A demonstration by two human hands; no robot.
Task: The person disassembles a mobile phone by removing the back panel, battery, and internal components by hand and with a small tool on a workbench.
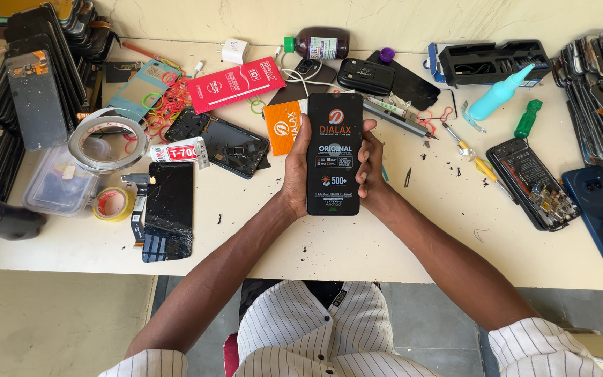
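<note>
Head camera view: a person in a striped white shirt holds a black phone display panel (334, 153) upright over the middle of a cluttered tabletop (357, 244), its printed protective film facing the lens. The left hand (294, 171) wraps the panel's left edge, grip closed on it; the right hand (370, 167) clasps the right edge, fingers curled round the side — both hands are gripping the same panel, lifted clear of the surface.

The step in hand looks like an inspection of the new panel, film still in place. Any next move would seem to call for a steady hold by the edges, away from the dark crumbs and chips scattered below.

The pale tabletop carries a repair bench's litter — a cracked black screen (169, 209) with its flex cable at the left, rolls of tape (109, 143), an opened phone (533, 183) showing its insides at the right, a blue phone back (598, 209) beside it, a turquoise squeeze bottle (497, 98), a green-handled screwdriver (527, 119) and a red packet (235, 84). Stacks of dark panels (36, 77) stand at the left edge and more at the right. Beyond is a plain light wall; below, a grey tiled floor.
</note>
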